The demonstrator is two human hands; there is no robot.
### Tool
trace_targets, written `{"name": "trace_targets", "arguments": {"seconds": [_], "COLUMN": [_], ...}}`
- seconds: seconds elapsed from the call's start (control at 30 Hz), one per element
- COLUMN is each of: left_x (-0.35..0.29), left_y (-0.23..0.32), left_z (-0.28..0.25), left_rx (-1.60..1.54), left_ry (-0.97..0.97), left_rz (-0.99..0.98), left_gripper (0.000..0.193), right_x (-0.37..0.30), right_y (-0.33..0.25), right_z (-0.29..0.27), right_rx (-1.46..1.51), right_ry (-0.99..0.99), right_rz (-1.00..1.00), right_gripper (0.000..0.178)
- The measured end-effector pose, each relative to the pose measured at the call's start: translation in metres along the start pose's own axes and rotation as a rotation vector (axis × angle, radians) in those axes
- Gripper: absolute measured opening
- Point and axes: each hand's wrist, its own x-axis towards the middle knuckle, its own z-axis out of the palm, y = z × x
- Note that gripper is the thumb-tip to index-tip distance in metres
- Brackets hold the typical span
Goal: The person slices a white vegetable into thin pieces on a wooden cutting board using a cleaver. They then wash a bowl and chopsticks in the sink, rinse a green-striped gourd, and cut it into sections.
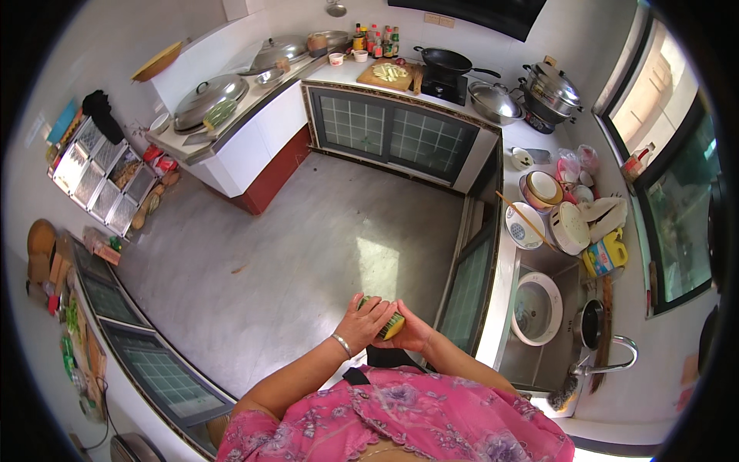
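Observation:
In front of my body, low over the floor, my left hand (363,323) and my right hand (414,329) come together on a green, striped piece of squash (393,326) with a yellow cut edge. The left fingers lie curled over its top, hiding much of it. From the right side my right hand cups it, with the thumb toward the top and the other fingers partly hidden. A silvery bangle (342,346) circles my left wrist. A similar green striped piece (220,114) lies on the far left counter beside a cleaver (202,138).
A sink with a white basin (537,309) and a tap (616,358) is at my right, beside stacked bowls (541,190). Along the back counter are a cutting board (385,75) with pale cut pieces, a wok (446,60) and lidded pots (550,86). Cabinets (158,369) line the left.

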Motion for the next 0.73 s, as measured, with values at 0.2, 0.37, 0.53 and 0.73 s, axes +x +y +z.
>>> {"name": "trace_targets", "arguments": {"seconds": [0.2, 0.37, 0.53, 0.73], "left_x": [0.079, 0.100, -0.031, -0.179], "left_y": [-0.079, -0.190, -0.287, -0.287], "left_z": [-0.007, 0.021, 0.123, 0.130], "left_rx": [-0.158, -0.370, -0.346, -0.461], "left_ry": [-0.344, -0.135, -0.564, -1.457], "left_rz": [0.034, -0.297, -1.014, -1.032], "left_gripper": [0.078, 0.069, 0.054, 0.042], "right_x": [0.041, 0.062, 0.102, 0.107], "right_y": [-0.056, -0.154, -0.221, -0.244], "right_z": [-0.049, -0.079, -0.158, -0.255], "right_rx": [0.245, 0.041, -0.226, -1.011], "right_ry": [-0.092, 0.196, 0.569, 1.061], "right_rz": [-0.106, -0.149, -0.108, 0.222], "right_gripper": [0.053, 0.048, 0.041, 0.094]}}
